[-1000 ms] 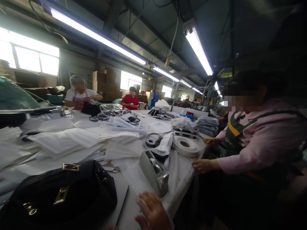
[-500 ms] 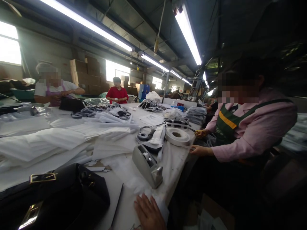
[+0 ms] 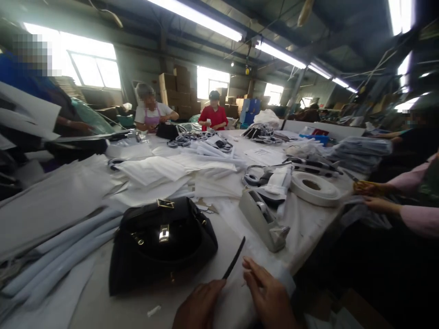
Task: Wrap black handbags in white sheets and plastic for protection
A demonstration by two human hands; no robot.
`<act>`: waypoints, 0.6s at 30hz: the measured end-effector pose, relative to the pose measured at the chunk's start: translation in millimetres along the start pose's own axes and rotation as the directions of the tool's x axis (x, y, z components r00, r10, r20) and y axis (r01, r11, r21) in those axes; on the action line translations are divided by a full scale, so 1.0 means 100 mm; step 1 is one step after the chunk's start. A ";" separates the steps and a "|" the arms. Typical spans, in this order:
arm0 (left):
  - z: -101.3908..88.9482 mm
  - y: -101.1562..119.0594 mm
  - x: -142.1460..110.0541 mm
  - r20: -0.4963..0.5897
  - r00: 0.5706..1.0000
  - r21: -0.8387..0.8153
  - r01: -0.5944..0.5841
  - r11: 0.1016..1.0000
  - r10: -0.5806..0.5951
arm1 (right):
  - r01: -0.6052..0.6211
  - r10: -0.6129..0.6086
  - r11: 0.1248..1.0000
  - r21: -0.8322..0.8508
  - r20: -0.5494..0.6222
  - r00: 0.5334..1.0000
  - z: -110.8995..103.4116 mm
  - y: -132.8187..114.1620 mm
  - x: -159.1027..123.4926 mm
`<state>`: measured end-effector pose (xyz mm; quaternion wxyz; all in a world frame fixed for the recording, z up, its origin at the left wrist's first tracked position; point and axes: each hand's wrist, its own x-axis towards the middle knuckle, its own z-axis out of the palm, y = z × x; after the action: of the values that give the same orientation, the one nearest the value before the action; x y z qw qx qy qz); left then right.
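Note:
My left hand (image 3: 200, 305) is closed at the near table edge, gripping a thin black strip (image 3: 235, 258) that points up and away. Just to its right, my right hand (image 3: 269, 294) has its fingers bent and drawn together. Something tiny and pale may be at its fingertips, but I cannot make it out. White sheet material (image 3: 236, 315) lies under and between both hands. To the left, a black handbag (image 3: 161, 256) with gold-coloured buckles stands on the table. A grey tape dispenser (image 3: 262, 221) sits beyond my right hand.
Behind the dispenser are a white tape roll (image 3: 312, 187) and padded, wrapped parts (image 3: 270, 180). White sheets (image 3: 151, 171) and rolled strips (image 3: 68, 251) cover the left side. At right, a co-worker's hands (image 3: 377, 196) hold yellow-handled scissors and clear plastic. Other people work around the table.
The view has swung left, bringing the whole handbag into sight. My left hand now shows, holding the black strip. My right hand, earlier flat on the white sheet, is raised with fingers bent.

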<state>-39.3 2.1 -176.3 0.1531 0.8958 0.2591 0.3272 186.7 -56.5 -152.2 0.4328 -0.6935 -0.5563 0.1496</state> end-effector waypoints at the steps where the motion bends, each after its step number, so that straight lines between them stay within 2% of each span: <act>1: -0.04 0.03 0.01 0.008 1.000 -0.026 0.030 0.999 -0.030 | -0.157 0.148 0.979 0.131 0.080 0.986 0.03 -0.06 -0.02; 3: -0.10 0.12 0.03 0.016 0.995 -0.087 0.104 0.991 -0.103 | -0.446 0.371 0.823 0.352 0.261 0.891 0.09 -0.18 -0.04; 4: -0.12 0.18 0.04 0.022 0.991 -0.122 0.134 0.983 -0.132 | -0.538 0.426 0.722 0.435 0.332 0.841 0.11 -0.23 -0.05; 5: -0.14 0.23 0.05 0.031 0.989 -0.155 0.150 0.976 -0.147 | -0.588 0.448 0.635 0.501 0.381 0.809 0.13 -0.27 -0.05; 6: -0.16 0.29 0.06 0.037 0.987 -0.185 0.158 0.970 -0.154 | -0.605 0.447 0.575 0.550 0.408 0.796 0.13 -0.31 -0.05; 8: -0.22 0.40 0.06 0.039 0.986 -0.213 0.167 0.963 -0.162 | -0.589 0.411 0.524 0.615 0.423 0.808 0.12 -0.36 -0.02; 11: -0.36 0.49 -0.01 0.037 0.975 -0.160 0.221 0.962 -0.218 | -0.554 0.401 0.440 0.707 0.398 0.825 0.04 -0.40 0.07; 15: -0.62 0.44 -0.32 -0.026 0.961 0.052 0.278 0.959 -0.276 | -0.483 0.489 0.267 0.834 0.315 0.813 -0.09 -0.32 0.21; 18: -0.89 0.32 -0.60 -0.119 0.961 0.222 0.271 0.937 -0.250 | -0.372 0.518 0.203 0.906 0.223 0.826 -0.18 -0.23 0.32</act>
<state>-125.6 -48.5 -126.3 0.0757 0.8499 0.4192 0.3102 195.2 -35.6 -115.7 0.7174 -0.4626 -0.1178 0.5074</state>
